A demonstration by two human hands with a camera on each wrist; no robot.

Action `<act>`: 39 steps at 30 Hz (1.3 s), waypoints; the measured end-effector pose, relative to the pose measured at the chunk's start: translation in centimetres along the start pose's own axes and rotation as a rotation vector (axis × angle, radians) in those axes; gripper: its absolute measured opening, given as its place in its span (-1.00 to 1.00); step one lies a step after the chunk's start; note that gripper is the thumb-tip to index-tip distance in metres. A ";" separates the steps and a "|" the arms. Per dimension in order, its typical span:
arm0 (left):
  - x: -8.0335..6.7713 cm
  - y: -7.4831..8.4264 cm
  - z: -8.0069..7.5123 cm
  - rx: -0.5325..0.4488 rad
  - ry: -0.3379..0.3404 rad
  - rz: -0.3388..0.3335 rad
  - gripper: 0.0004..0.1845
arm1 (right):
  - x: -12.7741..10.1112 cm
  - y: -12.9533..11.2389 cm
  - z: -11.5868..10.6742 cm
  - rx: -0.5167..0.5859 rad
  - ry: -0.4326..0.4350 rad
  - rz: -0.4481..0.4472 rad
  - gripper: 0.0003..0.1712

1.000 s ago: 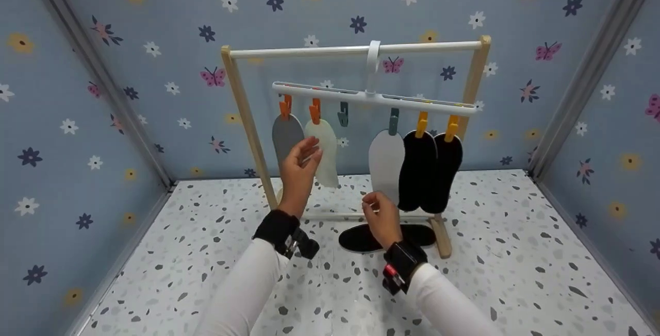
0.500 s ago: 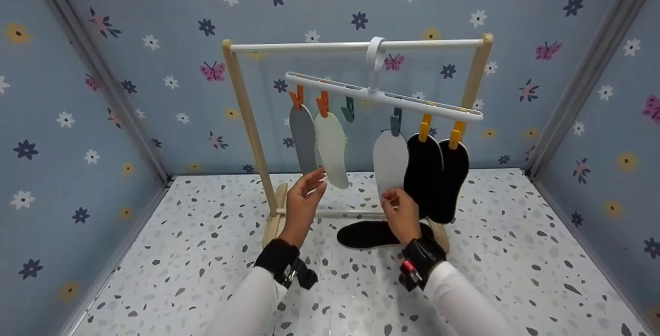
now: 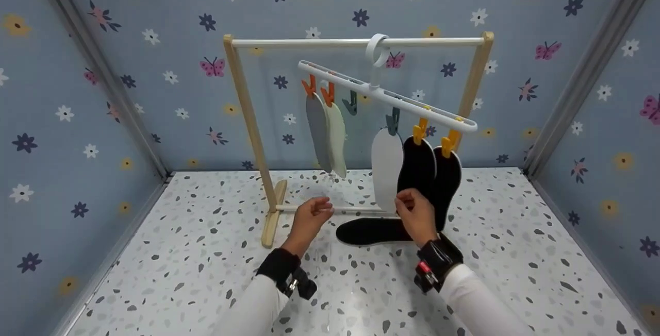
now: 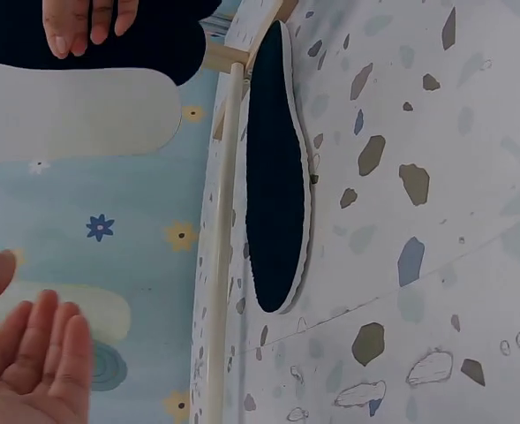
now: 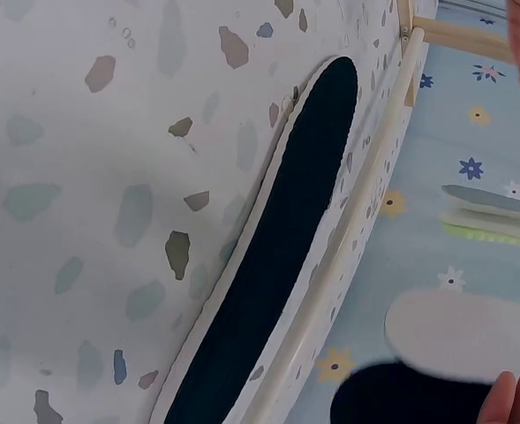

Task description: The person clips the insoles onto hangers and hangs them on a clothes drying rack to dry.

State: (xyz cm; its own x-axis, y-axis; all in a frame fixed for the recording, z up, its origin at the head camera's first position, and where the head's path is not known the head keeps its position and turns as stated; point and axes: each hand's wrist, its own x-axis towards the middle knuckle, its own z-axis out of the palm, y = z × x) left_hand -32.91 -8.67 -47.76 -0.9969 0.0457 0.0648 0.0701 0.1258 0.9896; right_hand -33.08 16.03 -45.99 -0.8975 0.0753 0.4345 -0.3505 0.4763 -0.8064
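A white clip hanger (image 3: 407, 100) hangs at an angle from a wooden rack. Orange clips carry a grey insole (image 3: 318, 135) and a pale green insole (image 3: 336, 137). A white insole (image 3: 386, 166) hangs from a grey clip, with a black insole (image 3: 416, 166) and another black insole (image 3: 447, 181) on yellow clips. One grey clip (image 3: 352, 103) holds nothing. My right hand (image 3: 416, 215), fingers loosely bent, is in front of the hanging black insoles; whether it touches them I cannot tell. My left hand (image 3: 311, 220) is apart from everything, below the green insole, fingers relaxed.
A loose black insole (image 3: 371, 231) lies on the speckled white floor (image 3: 361, 295) below the hanger. The rack's wooden post (image 3: 250, 124) and foot (image 3: 273, 217) stand at the left. Its lower bar (image 4: 222, 238) runs behind the loose insole. Patterned walls enclose three sides.
The hanger has turned on its hook: its left end swung back and rightward, its right end forward. My left hand has dropped away from the insoles; my right hand has moved right.
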 end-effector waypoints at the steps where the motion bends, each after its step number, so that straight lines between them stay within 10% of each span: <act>1: 0.0 -0.3 0.1 0.016 -0.032 -0.031 -0.59 | 0.0 0.0 0.0 -0.001 0.001 0.000 -0.92; 6: -0.2 -1.6 0.7 0.172 -0.105 -0.101 -0.56 | -0.2 0.1 -0.2 -0.013 0.006 0.005 -0.92; 19: 0.7 -5.1 3.1 0.610 -0.014 0.012 -0.61 | -0.9 0.6 -0.3 -0.007 -0.007 0.007 -0.93; 39: 4.2 -4.5 7.2 0.793 -0.135 0.106 -0.47 | -1.2 1.8 -0.5 0.025 -0.030 0.041 -0.92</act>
State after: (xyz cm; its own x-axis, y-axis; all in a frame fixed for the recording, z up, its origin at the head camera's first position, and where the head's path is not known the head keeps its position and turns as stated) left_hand -37.11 -1.88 -52.88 -0.9739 0.2095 0.0868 0.2197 0.7769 0.5900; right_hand -32.50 17.18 -47.76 -0.9186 0.0681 0.3892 -0.3196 0.4512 -0.8332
